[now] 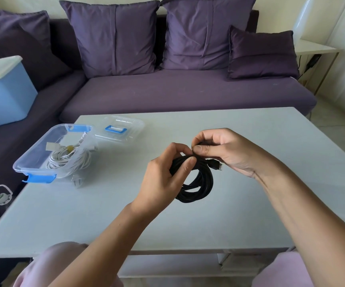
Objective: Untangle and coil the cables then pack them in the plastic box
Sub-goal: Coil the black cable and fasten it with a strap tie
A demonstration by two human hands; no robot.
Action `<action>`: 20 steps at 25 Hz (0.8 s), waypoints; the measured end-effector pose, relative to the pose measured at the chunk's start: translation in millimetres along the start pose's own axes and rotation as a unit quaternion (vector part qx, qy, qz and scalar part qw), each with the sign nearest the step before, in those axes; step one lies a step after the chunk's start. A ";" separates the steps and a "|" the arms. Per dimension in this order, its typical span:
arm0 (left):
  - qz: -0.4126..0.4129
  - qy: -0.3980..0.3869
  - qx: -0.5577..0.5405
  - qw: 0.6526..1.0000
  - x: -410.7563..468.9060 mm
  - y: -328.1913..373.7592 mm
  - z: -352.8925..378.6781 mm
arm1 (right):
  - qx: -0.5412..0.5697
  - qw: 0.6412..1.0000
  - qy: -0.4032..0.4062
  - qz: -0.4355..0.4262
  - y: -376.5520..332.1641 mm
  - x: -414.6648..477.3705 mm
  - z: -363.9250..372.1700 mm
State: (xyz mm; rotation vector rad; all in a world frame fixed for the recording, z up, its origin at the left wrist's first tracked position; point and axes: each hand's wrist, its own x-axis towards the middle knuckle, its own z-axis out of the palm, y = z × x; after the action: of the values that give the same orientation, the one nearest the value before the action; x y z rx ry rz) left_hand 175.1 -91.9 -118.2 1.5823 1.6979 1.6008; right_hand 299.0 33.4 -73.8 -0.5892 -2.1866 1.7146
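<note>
Pale, matte table (250, 131) before a purple fabric sofa (177, 90) with square cushions. At centre frame, a black cable (200, 187), smooth and round in section, is wound into an oval coil and held above the tabletop. The coil's long axis runs from upper left to lower right, and its blocky plug end (215, 164) points toward the right of the frame. The left hand (165, 179) grips the coil's left side, fingers curled round the strands. The right hand (225, 150) pinches the top of the coil between thumb and forefinger. At left, a clear plastic box (33, 154) with blue clips holds bundled white cables (70, 160), which spill over its near wall. Its transparent lid (124, 129) lies just behind it.
</note>
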 end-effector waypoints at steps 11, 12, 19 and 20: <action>-0.053 0.036 0.008 0.998 1.6 -3.2 2.1 | -0.100 0.987 0.091 -0.084 -5.1 -3.7 4.2; -0.061 0.037 0.009 0.997 2.5 -4.5 1.9 | -0.111 0.984 0.102 -0.092 -5.1 -4.0 5.4; -0.054 0.035 0.006 0.998 4.3 -3.2 -2.6 | -0.108 0.981 0.124 -0.100 -6.2 -2.9 9.3; -0.045 0.036 0.002 0.998 3.9 -1.9 -3.3 | -0.089 0.984 0.124 -0.097 -7.1 -2.6 8.8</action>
State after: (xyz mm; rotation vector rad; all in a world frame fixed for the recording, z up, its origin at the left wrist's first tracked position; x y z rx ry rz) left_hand 170.2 -89.8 -117.1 1.4448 1.7842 1.6297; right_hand 296.2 23.1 -69.0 -0.5764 -2.1518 1.2840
